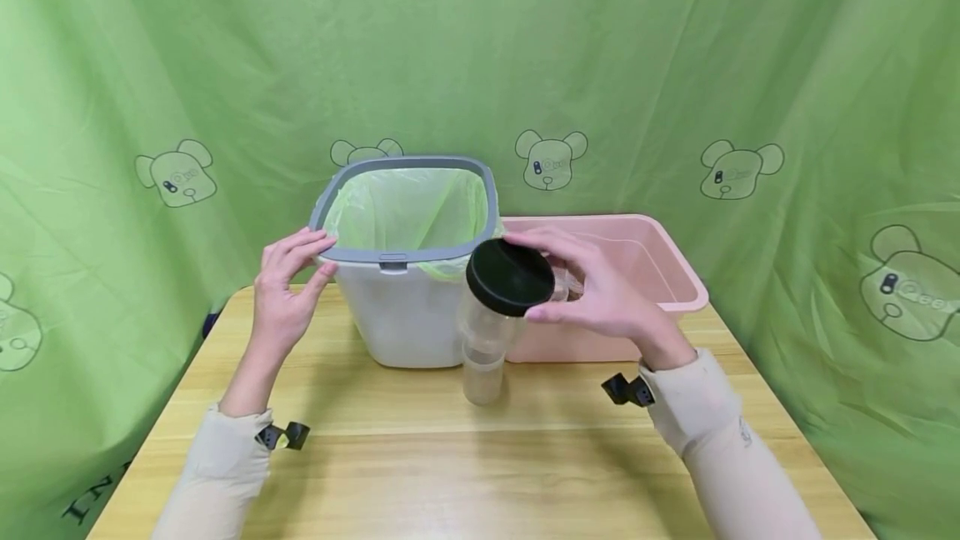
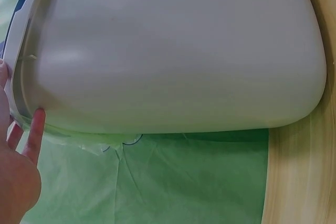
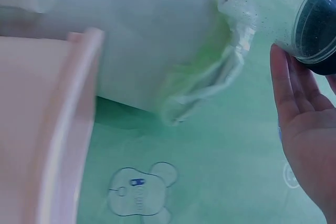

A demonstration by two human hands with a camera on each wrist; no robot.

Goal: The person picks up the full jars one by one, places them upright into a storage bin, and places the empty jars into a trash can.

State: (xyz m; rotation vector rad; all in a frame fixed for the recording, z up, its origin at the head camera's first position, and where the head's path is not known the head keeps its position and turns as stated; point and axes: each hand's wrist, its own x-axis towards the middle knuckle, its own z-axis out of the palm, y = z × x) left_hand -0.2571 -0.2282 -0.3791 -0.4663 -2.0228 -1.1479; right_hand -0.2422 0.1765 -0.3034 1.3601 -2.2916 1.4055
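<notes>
A light grey trash bin (image 1: pixel 405 315) with a darker grey rim ring (image 1: pixel 405 256) stands on the table, lined with a pale green plastic bag (image 1: pixel 412 207). My left hand (image 1: pixel 288 290) holds the rim at its near left corner, fingers over the ring and thumb lower on the outside wall. My right hand (image 1: pixel 592 286) grips a clear bottle (image 1: pixel 482 348) by its wide black lid (image 1: pixel 510 276). The bottle stays lid up, slightly tilted, in front of the bin's right side. In the right wrist view the fingers lie along the black lid's edge.
A pink plastic tub (image 1: pixel 675 277) sits right beside the bin, with its near wall partly behind my right hand; clear items show inside by the fingers. A green printed curtain (image 1: pixel 480 48) hangs behind and around the wooden table (image 1: pixel 420 473).
</notes>
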